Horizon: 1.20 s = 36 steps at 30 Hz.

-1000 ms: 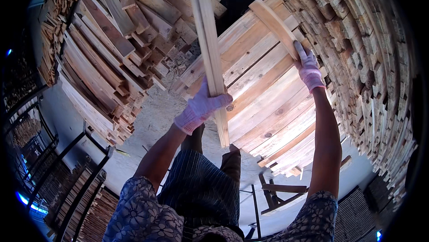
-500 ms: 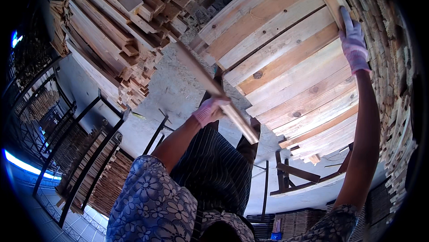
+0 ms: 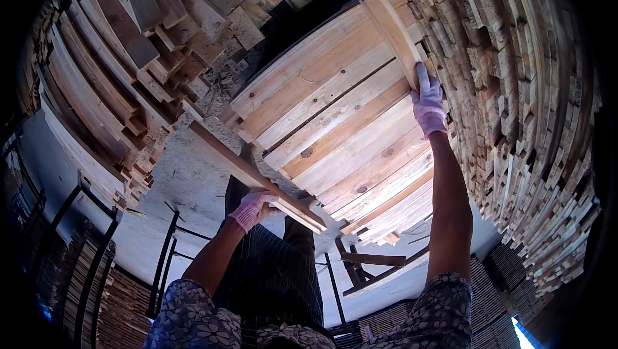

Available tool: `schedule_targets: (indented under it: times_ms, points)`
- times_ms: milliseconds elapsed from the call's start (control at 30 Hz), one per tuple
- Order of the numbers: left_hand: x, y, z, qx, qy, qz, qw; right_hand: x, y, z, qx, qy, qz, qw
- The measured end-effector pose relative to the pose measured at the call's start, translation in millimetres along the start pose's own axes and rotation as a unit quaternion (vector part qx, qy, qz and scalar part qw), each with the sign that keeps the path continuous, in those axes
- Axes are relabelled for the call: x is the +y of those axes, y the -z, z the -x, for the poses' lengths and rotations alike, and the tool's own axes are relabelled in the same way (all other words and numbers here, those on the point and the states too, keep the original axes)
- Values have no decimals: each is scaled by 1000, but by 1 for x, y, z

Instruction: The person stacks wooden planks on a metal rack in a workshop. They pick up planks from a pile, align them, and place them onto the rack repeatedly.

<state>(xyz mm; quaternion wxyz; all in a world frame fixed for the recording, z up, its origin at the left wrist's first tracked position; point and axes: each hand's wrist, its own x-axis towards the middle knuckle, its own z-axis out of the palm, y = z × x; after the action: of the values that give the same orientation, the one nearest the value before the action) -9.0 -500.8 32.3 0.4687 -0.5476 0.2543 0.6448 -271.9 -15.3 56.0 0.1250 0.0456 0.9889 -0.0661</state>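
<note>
- The left hand (image 3: pixel 254 208), in a pale pinkish knit glove, is closed around a wooden strip (image 3: pixel 235 161), gripping it toward its lower end.
- This strip is long, straight and narrow, with squared edges; its broad face is a dull brown, and a paler edge catches light near the bottom end.
- It slants from upper left to lower right, in front of the person's legs and clear of the lumber heap at the left.
- The right hand (image 3: pixel 429 105), gloved alike, has its fingers mostly straight, touching the near end of a short board (image 3: pixel 391 35); whether the thumb grips beneath, I cannot tell.
- The short board is smooth, flat and warm tan, lying crosswise on the far right part of a plank stack (image 3: pixel 347 131).
- The stack's top layer is sawn planks side by side, cream to orange-brown, with dark round knots, visible grain, a dark gap between two of them and uneven ends.
- At the left, a lumber heap (image 3: pixel 96 85) shows rough boards with square-cut ends, some greyish, some reddish, layered at slightly different angles.
- At the right rises a tall timber pile (image 3: pixel 508 98), its rough, blocky ends jutting out unevenly.
- Below lies a grey floor (image 3: pixel 161 185), smooth-looking and pale, with slim black metal bars (image 3: pixel 166 262) standing over it.
- The person's sleeves (image 3: pixel 196 313) carry a floral print; the dark lower garment (image 3: pixel 270 278) has fine pale stripes.
</note>
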Motion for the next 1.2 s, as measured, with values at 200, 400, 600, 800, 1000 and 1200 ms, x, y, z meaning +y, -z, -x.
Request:
schedule_targets:
  times_ms: [200, 400, 600, 800, 1000, 1200]
  points:
    - [-4, -14, -29, -78, 18, 133, 988, 0, 2, -6, -25, 8, 1, 1000]
    - [-1, -48, -24, -14, -28, 64, 997, -115, 24, -34, 34, 94, 276, 956]
    - [-8, -47, 6, -12, -68, 47, 996, -359, -14, -55, -130, 411, 131, 893]
    - [-29, -2, 46, 40, 29, 103, 993, -382, -74, -72, -333, 281, 161, 885]
    - [-22, 15, 48, 9, 6, 95, 995, -391, -41, -62, -405, 279, 172, 853]
    - [10, -57, -20, 16, -237, -249, 939, -384, -48, -52, -275, 356, 209, 868]
